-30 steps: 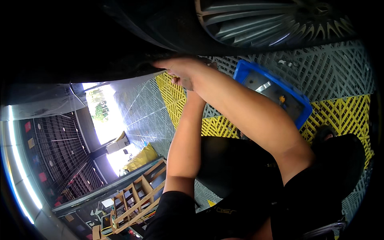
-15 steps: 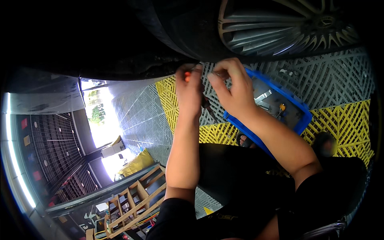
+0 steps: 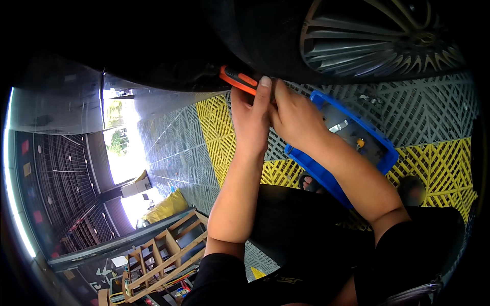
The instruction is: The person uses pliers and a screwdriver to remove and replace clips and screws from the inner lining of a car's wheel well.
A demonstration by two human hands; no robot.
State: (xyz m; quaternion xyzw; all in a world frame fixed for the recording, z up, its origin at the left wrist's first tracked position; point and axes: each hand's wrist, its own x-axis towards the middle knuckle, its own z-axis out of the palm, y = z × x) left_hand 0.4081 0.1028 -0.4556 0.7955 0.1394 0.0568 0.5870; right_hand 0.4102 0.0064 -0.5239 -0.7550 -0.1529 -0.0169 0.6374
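Observation:
My left hand (image 3: 251,115) is closed around a slim orange-and-black tool (image 3: 238,80), its thumb laid along the lower end. The tool slants up and left, beneath the dark lower edge of a car body (image 3: 168,76). What kind of tool it is, I cannot make out. Right up against the left hand, my right hand (image 3: 296,112) has its fingers curled in. Whatever those fingers hold, if anything, is hidden. Both hands are just below a car tyre (image 3: 255,38) in shadow.
A spoked wheel (image 3: 367,41) fills the upper right. On the grey and yellow floor grating (image 3: 434,153) stands a blue bin (image 3: 390,158) with a metal piece (image 3: 338,126) and an orange-yellow item (image 3: 361,143) inside. A wooden rack (image 3: 166,255) is at lower left.
The orange-and-black tool, mostly hidden in my left hand before, now sticks out up and left. My right hand has moved left against the left hand, and its fingers have closed in.

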